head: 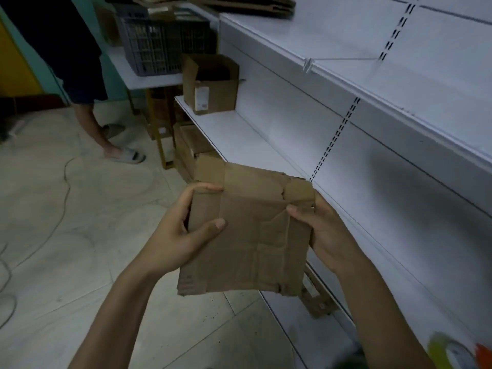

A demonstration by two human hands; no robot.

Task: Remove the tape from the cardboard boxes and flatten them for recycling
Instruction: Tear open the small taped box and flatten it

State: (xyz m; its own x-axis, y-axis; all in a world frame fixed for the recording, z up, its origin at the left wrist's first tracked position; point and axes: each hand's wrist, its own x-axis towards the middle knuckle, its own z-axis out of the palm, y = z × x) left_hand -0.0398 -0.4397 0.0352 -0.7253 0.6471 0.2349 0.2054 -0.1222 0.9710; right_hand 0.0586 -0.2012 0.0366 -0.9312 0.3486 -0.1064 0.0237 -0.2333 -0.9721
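Note:
A flattened, creased brown cardboard box (247, 233) is held up in front of me, just left of the white shelving. My left hand (183, 230) grips its left edge, thumb on the front face and fingers curled over the upper corner. My right hand (319, 230) grips the right edge, thumb pressing near a torn seam with brown tape. An open cardboard box (213, 86) with a white label stands upright on the middle shelf farther back.
White metal shelves (239, 134) run along the right. More cardboard boxes (186, 147) sit on the floor under them. A grey plastic crate (159, 43) rests on a white table. A person in slippers (117, 145) stands at left. Cables lie on the tiled floor (53, 209). A tape roll (450, 352) lies bottom right.

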